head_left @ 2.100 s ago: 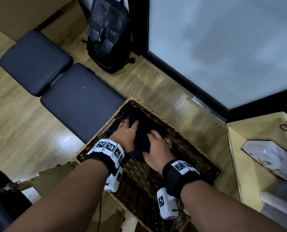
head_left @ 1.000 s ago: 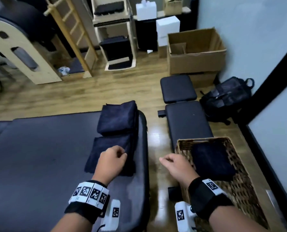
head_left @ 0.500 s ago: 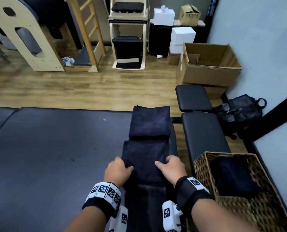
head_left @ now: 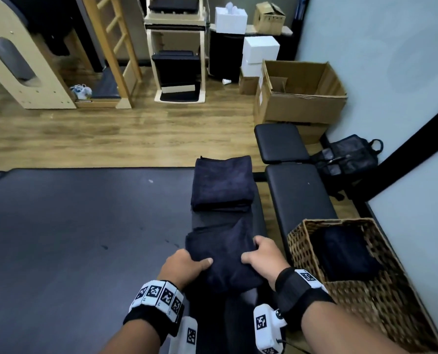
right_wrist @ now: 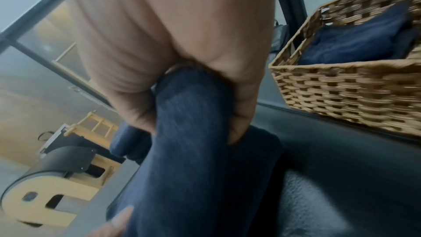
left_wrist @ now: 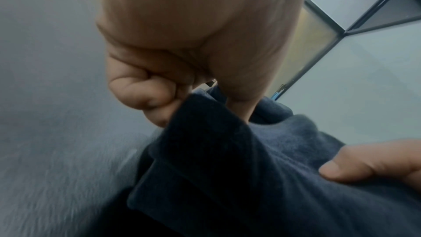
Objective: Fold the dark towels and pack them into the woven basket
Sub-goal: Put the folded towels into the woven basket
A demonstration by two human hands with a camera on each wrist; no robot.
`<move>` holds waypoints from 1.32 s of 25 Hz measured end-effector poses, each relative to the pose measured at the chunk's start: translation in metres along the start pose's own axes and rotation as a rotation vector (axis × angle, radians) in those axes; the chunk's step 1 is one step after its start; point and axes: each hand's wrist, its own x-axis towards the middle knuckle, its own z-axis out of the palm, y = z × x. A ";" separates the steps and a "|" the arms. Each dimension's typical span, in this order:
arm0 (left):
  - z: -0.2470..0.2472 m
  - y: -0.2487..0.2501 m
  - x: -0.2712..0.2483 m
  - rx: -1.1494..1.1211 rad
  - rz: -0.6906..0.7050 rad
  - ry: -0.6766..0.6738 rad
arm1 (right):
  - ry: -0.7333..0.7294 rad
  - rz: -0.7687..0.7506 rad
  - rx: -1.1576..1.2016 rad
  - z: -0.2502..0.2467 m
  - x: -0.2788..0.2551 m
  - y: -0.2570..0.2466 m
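On the worktop, a folded towel lies at its right end between the left hand and right hand. Behind it sits a second towel stack. Right of the worktop stands the woven basket, with a towel in the basket; the bench lies behind it.

Wood floor, pale wall, cardboard box, black backpack.

folded dark towel beside woven basket
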 end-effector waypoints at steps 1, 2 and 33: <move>0.006 0.000 -0.005 -0.048 -0.009 -0.014 | -0.035 -0.011 0.032 -0.005 -0.006 0.002; 0.011 0.002 -0.010 -0.101 -0.018 -0.025 | -0.068 -0.014 0.067 -0.009 -0.010 0.006; 0.336 0.312 -0.012 0.510 0.801 -0.624 | 0.457 0.489 0.864 -0.252 -0.044 0.294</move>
